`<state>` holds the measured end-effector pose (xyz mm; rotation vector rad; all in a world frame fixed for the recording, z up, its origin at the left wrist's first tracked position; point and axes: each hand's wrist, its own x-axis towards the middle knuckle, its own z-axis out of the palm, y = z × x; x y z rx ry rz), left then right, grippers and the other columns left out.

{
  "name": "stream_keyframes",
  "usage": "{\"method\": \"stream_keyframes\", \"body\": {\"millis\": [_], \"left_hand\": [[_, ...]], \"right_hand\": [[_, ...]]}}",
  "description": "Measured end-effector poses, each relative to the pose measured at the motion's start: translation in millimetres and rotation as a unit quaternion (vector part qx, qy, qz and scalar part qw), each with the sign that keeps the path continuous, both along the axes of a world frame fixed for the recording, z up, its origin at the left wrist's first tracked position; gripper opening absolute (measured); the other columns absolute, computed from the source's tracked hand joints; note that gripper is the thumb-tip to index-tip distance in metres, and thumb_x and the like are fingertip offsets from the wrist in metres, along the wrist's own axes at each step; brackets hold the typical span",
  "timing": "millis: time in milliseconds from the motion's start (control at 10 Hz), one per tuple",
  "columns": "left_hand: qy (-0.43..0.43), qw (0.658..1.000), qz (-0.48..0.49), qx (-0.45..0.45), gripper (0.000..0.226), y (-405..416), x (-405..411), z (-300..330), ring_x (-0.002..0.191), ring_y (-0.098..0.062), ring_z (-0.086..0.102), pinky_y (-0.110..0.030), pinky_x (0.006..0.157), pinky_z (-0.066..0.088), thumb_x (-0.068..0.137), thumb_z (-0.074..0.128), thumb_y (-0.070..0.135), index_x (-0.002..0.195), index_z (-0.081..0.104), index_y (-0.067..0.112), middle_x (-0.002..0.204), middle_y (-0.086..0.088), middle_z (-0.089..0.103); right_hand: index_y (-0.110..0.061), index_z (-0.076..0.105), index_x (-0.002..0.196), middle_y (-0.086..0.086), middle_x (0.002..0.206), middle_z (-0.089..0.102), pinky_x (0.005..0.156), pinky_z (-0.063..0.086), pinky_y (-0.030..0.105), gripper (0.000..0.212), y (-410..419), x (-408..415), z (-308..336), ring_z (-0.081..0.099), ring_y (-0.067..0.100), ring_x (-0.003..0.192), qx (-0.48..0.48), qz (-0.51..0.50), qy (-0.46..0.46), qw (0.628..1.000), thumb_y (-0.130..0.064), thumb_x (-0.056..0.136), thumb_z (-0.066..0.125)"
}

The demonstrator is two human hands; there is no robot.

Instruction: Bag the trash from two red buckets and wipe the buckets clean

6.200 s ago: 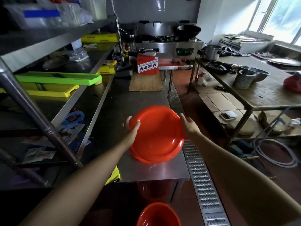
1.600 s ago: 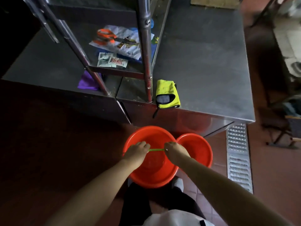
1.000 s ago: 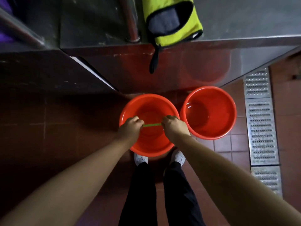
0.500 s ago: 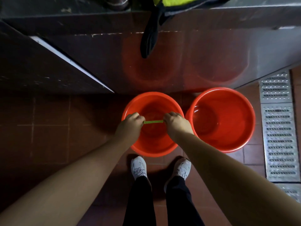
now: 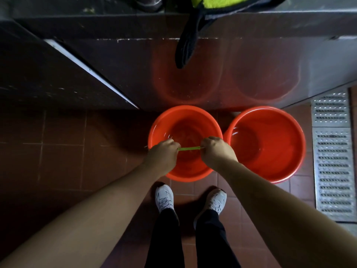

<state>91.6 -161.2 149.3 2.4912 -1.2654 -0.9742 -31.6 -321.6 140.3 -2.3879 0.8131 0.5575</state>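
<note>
Since half a second ago little has shifted: both buckets sit slightly lower and farther right in the head view, and the hands are held where they were. Six seconds ago a red lid was being set on the steel counter; it is out of view now.

Left hand (image 5: 163,153) and right hand (image 5: 217,150) are both closed into fists, each pinching one end of a green strip (image 5: 189,148) stretched taut between them over the left bucket (image 5: 185,171). What the strip belongs to cannot be told; possibly a bag tie or bag edge. No bag is plainly seen.

Right bucket (image 5: 270,161) stands just beside the left one, rims nearly touching, both on the tiled floor (image 5: 58,151) against the counter's steel front (image 5: 251,74).

Materials noted:
- Buckets: glossy red plastic, round, rolled rims, tapering inward. Wet sheen on the inner walls; no trash is made out inside either.
- Strip: thin, flat, flexible.
- Floor: dark red-brown tiles, grouted.
- Drain grate (image 5: 332,151): perforated metal, at far right.
- Cloth (image 5: 212,2): yellow-green pile with black trim, hanging over the counter edge.

Risks judged:
- Strip could snap or slip from one pinch if pulled harder.
- Wet plastic is likely slick; a bucket may slide or tip if leaned on.
- White shoes (image 5: 165,198) stand near the bucket base; a kick is possible.
</note>
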Motion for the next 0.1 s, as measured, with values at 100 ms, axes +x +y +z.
{"method": "stream_keyframes", "body": {"millis": [100], "left_hand": [[0.107, 0.99, -0.03, 0.091, 0.045, 14.1, -19.6, 3.7, 0.11, -0.02, 0.057, -0.03, 0.09, 0.048, 0.094, 0.043, 0.009, 0.135, 0.056, 0.023, 0.131, -0.001, 0.053]], "right_hand": [[-0.02, 0.073, 0.109, 0.003, 0.119, 0.061, 0.078, 0.057, 0.039, 0.032, 13.5, -24.8, 1.8, 0.063, 0.028, 0.106, 0.034, 0.044, 0.045, 0.997, -0.012, 0.087, 0.051]]}}
